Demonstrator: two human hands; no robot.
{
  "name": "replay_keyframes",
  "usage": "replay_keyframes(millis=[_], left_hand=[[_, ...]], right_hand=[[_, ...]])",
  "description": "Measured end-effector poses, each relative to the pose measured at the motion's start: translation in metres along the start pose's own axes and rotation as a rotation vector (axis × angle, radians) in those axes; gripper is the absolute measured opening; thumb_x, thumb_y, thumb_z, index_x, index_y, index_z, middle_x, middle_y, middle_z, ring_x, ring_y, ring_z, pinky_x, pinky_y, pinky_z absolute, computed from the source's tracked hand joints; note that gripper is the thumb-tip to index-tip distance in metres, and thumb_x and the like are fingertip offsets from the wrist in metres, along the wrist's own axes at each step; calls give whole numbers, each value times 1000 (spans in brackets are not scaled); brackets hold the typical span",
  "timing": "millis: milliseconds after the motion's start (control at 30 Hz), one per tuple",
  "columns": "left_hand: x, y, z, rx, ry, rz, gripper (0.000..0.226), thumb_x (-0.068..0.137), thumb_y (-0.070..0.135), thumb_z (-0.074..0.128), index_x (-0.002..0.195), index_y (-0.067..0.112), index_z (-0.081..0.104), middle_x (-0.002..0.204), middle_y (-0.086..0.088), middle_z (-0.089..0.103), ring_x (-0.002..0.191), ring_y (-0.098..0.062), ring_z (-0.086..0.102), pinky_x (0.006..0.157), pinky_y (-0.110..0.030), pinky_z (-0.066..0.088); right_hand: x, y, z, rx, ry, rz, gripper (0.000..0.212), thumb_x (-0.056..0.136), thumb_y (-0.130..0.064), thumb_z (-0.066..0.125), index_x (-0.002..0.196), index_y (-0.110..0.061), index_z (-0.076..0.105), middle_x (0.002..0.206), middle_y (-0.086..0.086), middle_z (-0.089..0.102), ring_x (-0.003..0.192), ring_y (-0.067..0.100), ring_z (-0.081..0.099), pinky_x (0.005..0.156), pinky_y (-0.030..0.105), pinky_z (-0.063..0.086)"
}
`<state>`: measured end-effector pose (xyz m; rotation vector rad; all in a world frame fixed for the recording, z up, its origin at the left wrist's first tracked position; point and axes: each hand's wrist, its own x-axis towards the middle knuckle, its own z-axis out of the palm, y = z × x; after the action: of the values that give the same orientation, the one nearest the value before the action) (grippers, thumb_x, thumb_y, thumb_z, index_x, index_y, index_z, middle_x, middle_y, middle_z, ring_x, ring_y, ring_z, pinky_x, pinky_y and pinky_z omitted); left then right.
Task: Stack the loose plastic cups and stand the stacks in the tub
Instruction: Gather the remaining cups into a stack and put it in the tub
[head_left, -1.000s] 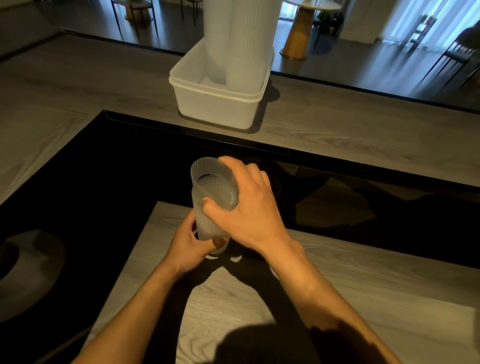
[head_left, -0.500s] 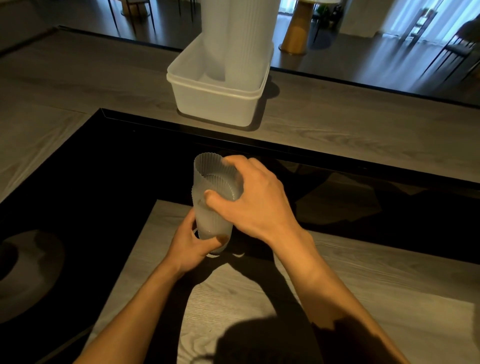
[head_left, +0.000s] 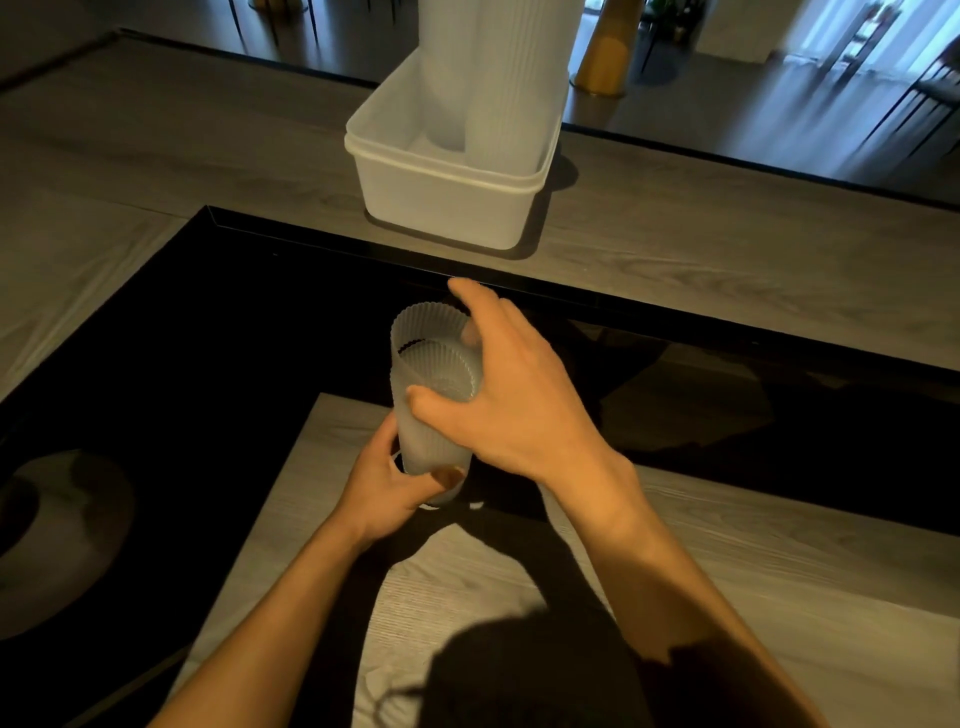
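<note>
Dim wood-grain counter (head_left: 156, 156), pale curtains (head_left: 815, 31)

— How many views do you have?
— One, worn on your head. It looks forward and down: your left hand (head_left: 387, 491) and right hand (head_left: 514, 410) sit close beneath it, mid-frame; the tub (head_left: 441, 202) stands farther off on the table (head_left: 727, 249), toward the top edge.

body: one person, seen from above | left grip (head_left: 387, 486): bare hand, slim fingers | right grip (head_left: 519, 415): bare hand, knuckles and tendons showed | left forearm (head_left: 270, 613): bare to the frame's lower edge | right forearm (head_left: 670, 566): bare likewise, dark shadow lay across its near end
</note>
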<state>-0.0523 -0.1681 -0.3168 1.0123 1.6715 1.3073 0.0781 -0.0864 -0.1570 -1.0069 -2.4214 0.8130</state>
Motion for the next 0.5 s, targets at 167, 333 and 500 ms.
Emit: replay_keyframes(millis=[167, 333, 500], left_hand=[[2, 1, 3, -23, 4, 19, 75, 71, 9, 88, 133, 29, 51, 121, 12, 65, 114, -1, 60, 82, -18, 54], [2, -2, 4, -38, 3, 22, 73, 70, 8, 88, 131, 28, 53, 120, 9, 67, 113, -5, 62, 80, -12, 51], [4, -1, 5, -30, -14, 50, 80, 69, 13, 90, 137, 26, 50, 125, 12, 65, 119, -7, 60, 89, -18, 52]], right_hand=[[-13, 12, 19, 326, 201, 71, 77, 73, -42, 87, 135, -32, 44, 127, -17, 57, 123, 6, 53, 97, 34, 53], [-17, 18, 22, 401, 309, 32, 68, 78, -34, 85, 137, -30, 53, 128, -19, 55, 126, 6, 50, 97, 26, 50], [-14, 16, 22, 308, 269, -22, 71, 78, -33, 82, 142, -27, 52, 125, -14, 50, 124, 7, 46, 97, 11, 40]])
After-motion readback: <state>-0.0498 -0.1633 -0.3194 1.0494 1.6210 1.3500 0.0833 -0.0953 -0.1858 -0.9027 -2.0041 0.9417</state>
